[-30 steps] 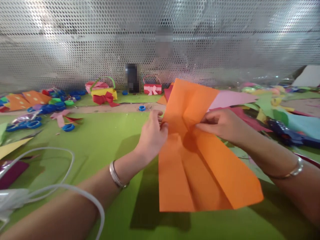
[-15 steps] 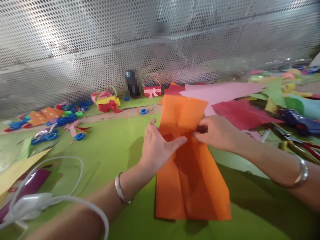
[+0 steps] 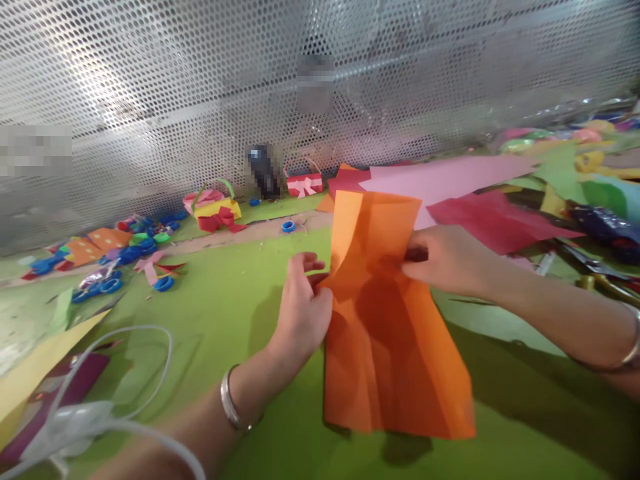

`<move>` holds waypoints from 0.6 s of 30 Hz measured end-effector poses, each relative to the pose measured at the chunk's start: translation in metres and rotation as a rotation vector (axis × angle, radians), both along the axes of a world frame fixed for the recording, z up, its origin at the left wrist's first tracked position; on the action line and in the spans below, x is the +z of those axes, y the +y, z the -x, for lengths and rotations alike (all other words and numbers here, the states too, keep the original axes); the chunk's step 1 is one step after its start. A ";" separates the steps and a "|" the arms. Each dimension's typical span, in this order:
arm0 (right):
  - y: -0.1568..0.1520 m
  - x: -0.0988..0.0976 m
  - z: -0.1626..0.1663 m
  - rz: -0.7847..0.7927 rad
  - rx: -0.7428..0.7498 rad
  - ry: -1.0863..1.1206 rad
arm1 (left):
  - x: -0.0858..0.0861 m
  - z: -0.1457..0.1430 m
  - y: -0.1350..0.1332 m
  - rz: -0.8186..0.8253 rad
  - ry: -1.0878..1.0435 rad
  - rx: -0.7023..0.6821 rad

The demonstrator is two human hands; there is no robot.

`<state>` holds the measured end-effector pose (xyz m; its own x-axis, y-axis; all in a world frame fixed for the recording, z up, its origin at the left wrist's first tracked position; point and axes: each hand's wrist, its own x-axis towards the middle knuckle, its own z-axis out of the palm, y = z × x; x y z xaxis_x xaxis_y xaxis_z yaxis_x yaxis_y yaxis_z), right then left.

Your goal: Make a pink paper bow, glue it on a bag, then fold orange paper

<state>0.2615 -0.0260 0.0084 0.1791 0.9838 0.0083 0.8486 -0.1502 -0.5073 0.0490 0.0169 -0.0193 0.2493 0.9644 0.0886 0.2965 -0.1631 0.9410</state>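
Note:
A folded sheet of orange paper (image 3: 395, 353) stands partly raised from the green table, creased lengthwise and pinched in at its middle. My left hand (image 3: 305, 313) grips the left edge there, thumb in front, with the outer fingers loosely curled. On the opposite edge, my right hand (image 3: 440, 260) pinches the paper between thumb and fingers; some of those fingertips are hidden. The upper left flap curves inward, and shadow falls across the paper's centre.
Small paper handbags, one yellow (image 3: 217, 215) and one red (image 3: 305, 185), stand near the perforated metal wall (image 3: 175, 87). Pink paper (image 3: 445, 180) and red paper (image 3: 500, 223) lie behind my right hand. Scissors (image 3: 590, 263) lie at right, a white cable (image 3: 167, 347) at left.
My left thumb has gone from the paper's middle to its left edge. The upper left flap now bends inward. My right hand keeps its hold, and the paper sits slightly further right.

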 end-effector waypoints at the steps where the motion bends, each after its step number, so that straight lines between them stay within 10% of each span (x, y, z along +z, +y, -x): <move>1: 0.001 0.000 -0.001 -0.003 0.009 0.009 | 0.000 0.001 0.003 0.016 -0.020 -0.009; 18: 0.003 0.001 -0.007 -0.030 0.023 -0.033 | 0.017 -0.003 0.009 0.374 -0.316 0.030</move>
